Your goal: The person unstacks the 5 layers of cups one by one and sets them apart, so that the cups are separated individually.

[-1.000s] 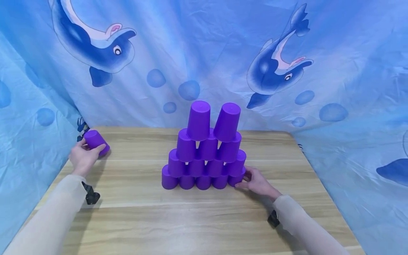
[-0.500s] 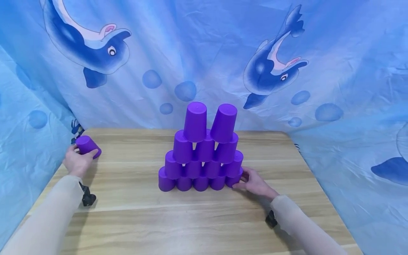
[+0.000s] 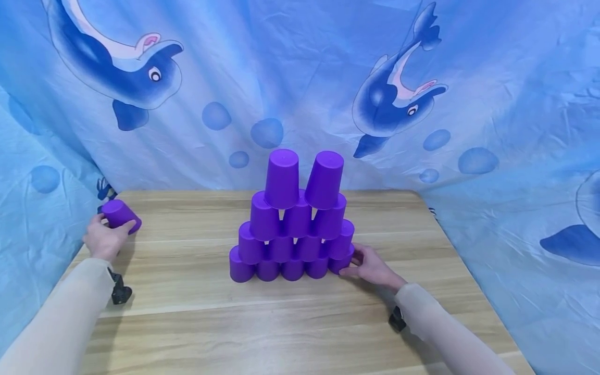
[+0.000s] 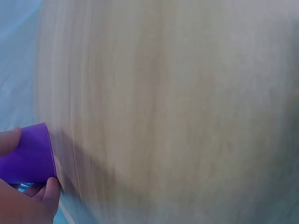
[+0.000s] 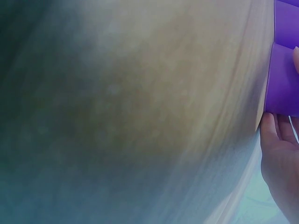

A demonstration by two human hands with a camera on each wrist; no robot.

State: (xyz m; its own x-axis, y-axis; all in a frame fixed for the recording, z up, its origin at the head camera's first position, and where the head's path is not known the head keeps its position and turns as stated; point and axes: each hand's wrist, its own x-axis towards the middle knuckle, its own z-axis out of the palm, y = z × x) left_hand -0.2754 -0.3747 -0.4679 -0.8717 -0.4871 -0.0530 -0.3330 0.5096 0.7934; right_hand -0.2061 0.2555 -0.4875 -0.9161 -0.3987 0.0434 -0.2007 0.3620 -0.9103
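At the far left of the bench (image 3: 187, 323), the left hand (image 3: 102, 240) grasps a single purple cup (image 3: 119, 214); the cup lies tilted, closed end pointing up and to the left, near the bench's left rear corner; in the left wrist view the thumb and fingers (image 4: 49, 191) curl round the cup (image 4: 28, 154) from both sides. A small black clip (image 3: 120, 291) hangs at the left wrist. At bench centre stands the pyramid (image 3: 292, 229) of inverted purple cups: five in the bottom row, four above, three above those, two on top; the right top cup (image 3: 324, 178) leans slightly to the left; the left top cup (image 3: 282, 177) sits upright. At the right, the right hand (image 3: 372, 266) holds the outermost bottom cup (image 3: 341, 263), fingers bent against its side; the right wrist view shows a fingertip (image 5: 268, 122) touching the cup's rim (image 5: 282, 79), though blur hides the grip's full extent. Behind the bench hangs a blue curtain (image 3: 515, 104) printed with dolphins.
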